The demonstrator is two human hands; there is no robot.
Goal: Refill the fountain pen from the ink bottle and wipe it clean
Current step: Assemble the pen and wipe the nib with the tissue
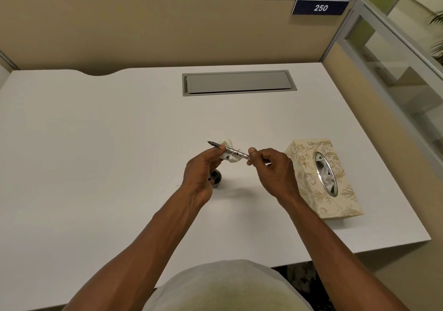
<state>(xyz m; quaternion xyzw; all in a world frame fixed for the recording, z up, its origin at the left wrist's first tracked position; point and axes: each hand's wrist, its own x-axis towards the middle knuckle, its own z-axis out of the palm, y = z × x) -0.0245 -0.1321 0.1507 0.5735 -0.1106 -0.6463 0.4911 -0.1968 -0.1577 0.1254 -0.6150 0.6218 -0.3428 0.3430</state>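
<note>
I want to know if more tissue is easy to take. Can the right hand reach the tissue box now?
Probably yes. The tissue box stands just beside the right hand with nothing between them, but that hand pinches the pen and must release it first.

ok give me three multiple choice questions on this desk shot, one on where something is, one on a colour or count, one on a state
1. Where is the tissue box?
A. on the desk, right of the right hand
B. at the back, beside the grey cable hatch
C. on the person's lap

2. What colour is the sign reading 250?
A. red
B. dark blue
C. yellow

3. How is the fountain pen held?
A. lying loose on the desk
B. standing in the ink bottle
C. off the desk, the left hand holding a stained tissue at its middle and the right hand pinching its end

Answers: 1 A, the box sits just right of that hand. 2 B, white digits on dark blue. 3 C, both hands grip it, nib pointing left.
</note>
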